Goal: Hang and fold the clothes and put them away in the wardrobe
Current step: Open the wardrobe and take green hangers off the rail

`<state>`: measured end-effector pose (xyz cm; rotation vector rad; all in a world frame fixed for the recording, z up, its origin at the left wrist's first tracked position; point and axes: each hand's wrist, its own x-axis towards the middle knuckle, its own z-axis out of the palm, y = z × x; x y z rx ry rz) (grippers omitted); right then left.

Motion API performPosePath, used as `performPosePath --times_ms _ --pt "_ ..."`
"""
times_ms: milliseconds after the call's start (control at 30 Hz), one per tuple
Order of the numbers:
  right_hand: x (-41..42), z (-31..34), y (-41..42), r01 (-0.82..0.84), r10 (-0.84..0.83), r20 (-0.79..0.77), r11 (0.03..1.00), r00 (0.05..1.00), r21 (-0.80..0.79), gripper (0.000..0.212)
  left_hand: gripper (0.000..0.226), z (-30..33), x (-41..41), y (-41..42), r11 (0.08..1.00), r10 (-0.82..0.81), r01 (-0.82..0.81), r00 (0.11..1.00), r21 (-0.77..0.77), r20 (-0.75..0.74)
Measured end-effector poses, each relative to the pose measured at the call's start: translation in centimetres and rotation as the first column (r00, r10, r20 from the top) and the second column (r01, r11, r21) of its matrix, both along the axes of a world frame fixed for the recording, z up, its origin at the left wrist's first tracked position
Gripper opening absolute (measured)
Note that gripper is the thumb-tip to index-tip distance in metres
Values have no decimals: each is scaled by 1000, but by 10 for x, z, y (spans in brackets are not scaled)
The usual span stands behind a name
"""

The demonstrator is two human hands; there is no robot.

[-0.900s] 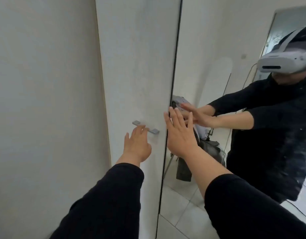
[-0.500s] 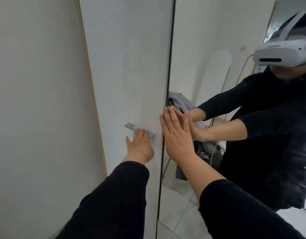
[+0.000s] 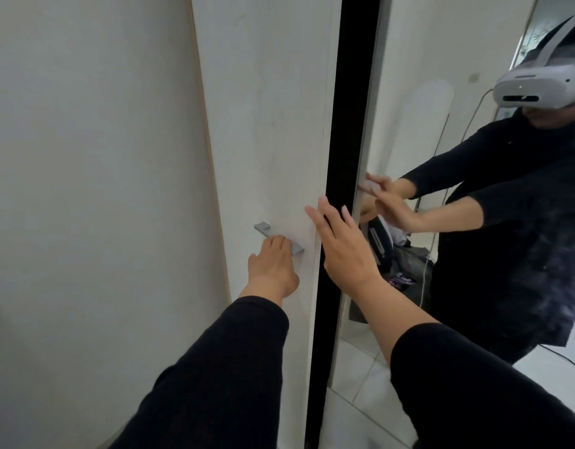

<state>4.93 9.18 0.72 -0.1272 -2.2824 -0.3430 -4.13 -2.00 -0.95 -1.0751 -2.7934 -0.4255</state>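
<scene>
A white wardrobe door [image 3: 266,124] fills the middle of the view, with a small grey metal handle [image 3: 278,242] at hand height. My left hand [image 3: 272,269] has its fingers curled on that handle. A dark gap [image 3: 344,157] runs between the white door and a mirrored door [image 3: 425,76] on the right. My right hand [image 3: 344,246] is spread flat, fingers apart, in front of the gap beside the mirrored door's edge, holding nothing. No clothes are in my hands.
A plain white wall [image 3: 91,189] takes up the left. The mirror reflects me in black sleeves and a white headset [image 3: 539,85], plus a pile of bags and clothes [image 3: 399,254] on a pale tiled floor [image 3: 360,416].
The white door has swung out and a dark gap has appeared between it and the mirrored door. My left hand has closed on the handle; my right hand has come off the mirror.
</scene>
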Motion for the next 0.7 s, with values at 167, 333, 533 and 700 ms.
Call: performPosePath --times_ms 167,333,533,700 --pt "-14 29 -59 -283 264 -105 920 959 -270 67 43 -1 -4 -56 994 31 -32 999 103 11" --pt "-45 31 -123 -362 331 -159 760 930 -539 48 40 -3 -18 -125 985 111 -111 994 135 6" --pt "-77 29 -201 -449 505 -66 690 860 -568 62 34 12 -27 -207 906 246 -317 933 281 261" --pt "-115 32 -248 -482 593 13 667 805 -568 75 21 33 -41 -255 700 177 -483 831 527 526"
